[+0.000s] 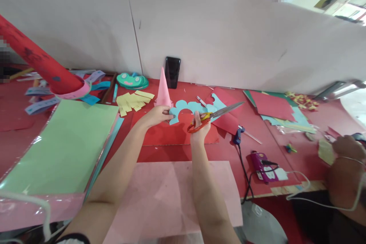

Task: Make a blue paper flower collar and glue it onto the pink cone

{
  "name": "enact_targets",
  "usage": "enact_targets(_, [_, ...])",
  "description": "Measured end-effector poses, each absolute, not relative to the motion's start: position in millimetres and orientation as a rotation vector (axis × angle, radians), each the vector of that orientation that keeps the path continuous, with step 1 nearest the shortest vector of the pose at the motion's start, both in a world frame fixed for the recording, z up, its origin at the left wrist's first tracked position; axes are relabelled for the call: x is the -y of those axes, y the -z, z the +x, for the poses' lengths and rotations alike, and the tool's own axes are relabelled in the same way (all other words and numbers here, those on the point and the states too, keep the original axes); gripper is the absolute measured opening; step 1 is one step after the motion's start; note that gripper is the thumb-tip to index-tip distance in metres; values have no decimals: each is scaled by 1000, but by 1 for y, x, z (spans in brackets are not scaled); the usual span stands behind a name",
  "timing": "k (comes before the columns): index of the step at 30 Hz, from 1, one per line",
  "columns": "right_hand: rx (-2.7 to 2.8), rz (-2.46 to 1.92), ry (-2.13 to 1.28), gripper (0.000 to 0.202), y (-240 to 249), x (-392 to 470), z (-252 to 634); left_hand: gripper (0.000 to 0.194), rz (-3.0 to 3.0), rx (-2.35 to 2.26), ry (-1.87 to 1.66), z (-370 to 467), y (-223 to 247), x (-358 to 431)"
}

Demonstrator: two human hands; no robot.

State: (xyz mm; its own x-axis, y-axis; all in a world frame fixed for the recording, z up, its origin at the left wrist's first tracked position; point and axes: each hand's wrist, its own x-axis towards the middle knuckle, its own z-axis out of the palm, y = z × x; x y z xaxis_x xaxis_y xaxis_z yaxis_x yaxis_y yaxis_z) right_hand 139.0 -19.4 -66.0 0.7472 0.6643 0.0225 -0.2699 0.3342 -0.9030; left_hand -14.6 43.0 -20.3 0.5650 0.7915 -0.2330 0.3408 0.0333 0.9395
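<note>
A light-blue paper piece with a scalloped edge and a curved inner cutout is stretched between my two hands. My left hand pinches its left end, close to a pink paper cone that stands upright. On the right, my right hand has its fingers at the other end of the blue paper and also holds scissors with red and yellow handles, their blades pointing right. Under the blue paper lies a red sheet.
Yellow paper strips, green frog cutouts and a leaning phone are behind. Green sheets lie left. A glue gun and purple power strip are right, with another person's hand farther off.
</note>
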Motion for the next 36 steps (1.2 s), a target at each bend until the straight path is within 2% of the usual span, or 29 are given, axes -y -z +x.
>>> enact_targets(11, [446, -1171, -868, 39, 66, 21, 131, 24, 1643, -1107, -939, -26, 7, -46])
enact_targets(14, [630, -1146, -920, 40, 65, 24, 121, 25, 1659, -1207, -1091, -35, -1, -46])
enact_targets(19, [940, -1248, -1230, 42, 60, 42, 89, 22, 1662, -1294, -1274, -43, -10, -42])
enact_targets(25, [1097, -1297, -1301, 41, 54, 58, 64, 19, 1571, -1344, -1363, -41, -20, -34])
enact_targets(36, [1012, -1317, -1364, 42, 53, 59, 63, 16, 1622, -1407, -1462, -22, -20, -26])
